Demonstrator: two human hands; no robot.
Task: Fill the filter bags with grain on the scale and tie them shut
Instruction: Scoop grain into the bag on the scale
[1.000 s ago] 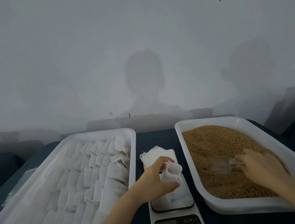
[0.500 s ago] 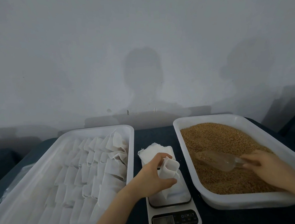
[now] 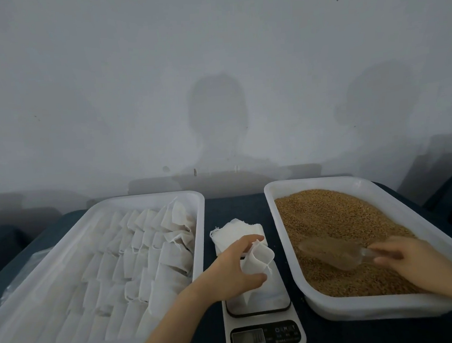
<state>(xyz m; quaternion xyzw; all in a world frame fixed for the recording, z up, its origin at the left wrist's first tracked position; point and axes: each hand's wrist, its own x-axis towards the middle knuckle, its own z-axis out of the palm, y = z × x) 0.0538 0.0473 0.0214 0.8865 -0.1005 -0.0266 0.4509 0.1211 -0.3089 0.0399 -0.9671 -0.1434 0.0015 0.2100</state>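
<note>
My left hand (image 3: 231, 273) holds a white filter bag (image 3: 258, 258) upright with its mouth open, above the platform of the white kitchen scale (image 3: 261, 328). My right hand (image 3: 413, 259) grips the handle of a clear plastic scoop (image 3: 331, 252) loaded with grain, lifted just over the brown grain (image 3: 328, 217) in the white tub (image 3: 280, 221) on the right. The scoop's mouth points left toward the bag, still apart from it.
A white tray (image 3: 199, 219) at the left is packed with rows of several filled, tied bags. A stack of empty filter bags (image 3: 235, 230) lies behind the scale. All stand on a dark blue table (image 3: 233, 206) against a grey wall.
My right hand has lifted the scoop out of the grain, now full, and turned it toward the bag. My left hand keeps the bag in place over the scale.
</note>
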